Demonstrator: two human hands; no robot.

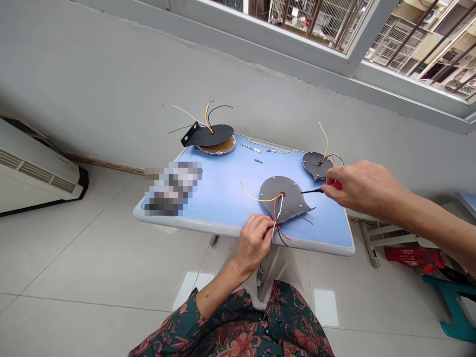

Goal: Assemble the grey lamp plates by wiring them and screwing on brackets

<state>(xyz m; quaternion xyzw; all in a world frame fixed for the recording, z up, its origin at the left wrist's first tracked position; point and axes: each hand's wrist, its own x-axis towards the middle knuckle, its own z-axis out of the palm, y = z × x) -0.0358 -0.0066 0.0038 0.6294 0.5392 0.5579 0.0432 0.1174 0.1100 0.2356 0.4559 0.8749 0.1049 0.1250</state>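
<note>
- Currently the left hand (255, 243) is pinching a bundle of wires (277, 220) at the near edge of the table (223, 198); its fingers are closed around the red, white and black leads.
- Those leads are coming out of the centre hole of the near plate (286, 198), a dark grey teardrop-shaped disc lying flat on the blue tabletop, with a yellow wire (253, 194) curling off to its left.
- The right hand (359, 186) is gripping a red-handled screwdriver (320, 189), fingers wrapped tight on the handle, the dark shaft pointing left with its tip at the plate's right edge.
- By my reading, the step in hand is steadying the plate by its wires while bringing the tool onto it; which screw it is aiming for I cannot tell.
- Next move, as I judge it, is calling for keeping the wires clear of the tip and seating it squarely.
- A second plate (316, 166) is lying just behind the right hand, and a round plate (215, 136) with a bracket is sitting at the far edge.
- Small screws (258, 160) are lying loose mid-table.
</note>
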